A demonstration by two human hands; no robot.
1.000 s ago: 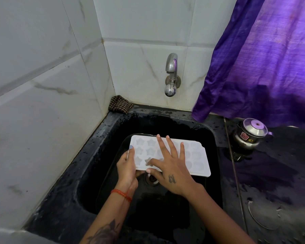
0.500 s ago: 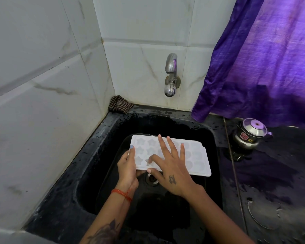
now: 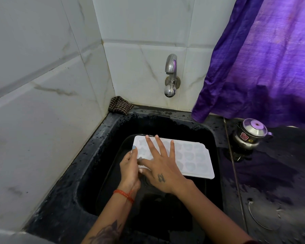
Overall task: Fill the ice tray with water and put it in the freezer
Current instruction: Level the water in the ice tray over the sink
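The ice tray [image 3: 192, 157] is held over the sink [image 3: 99, 147], below the tap [image 3: 171, 74] on the wall behind. A cloth [image 3: 119, 105] sits at the sink's back left corner. On the counter [image 3: 275, 173] to the right stands a small pot [image 3: 250, 134], a curtain [image 3: 264, 59] behind it.

ice tray [image 3: 192, 158] over black sink [image 3: 165, 124] | left hand [image 3: 129, 166] grips its edge | right hand [image 3: 163, 170] flat on top

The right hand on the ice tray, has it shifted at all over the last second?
Yes, slightly. The right hand has slid forward over the ice tray, fingertips now at its far edge, toward the tap.
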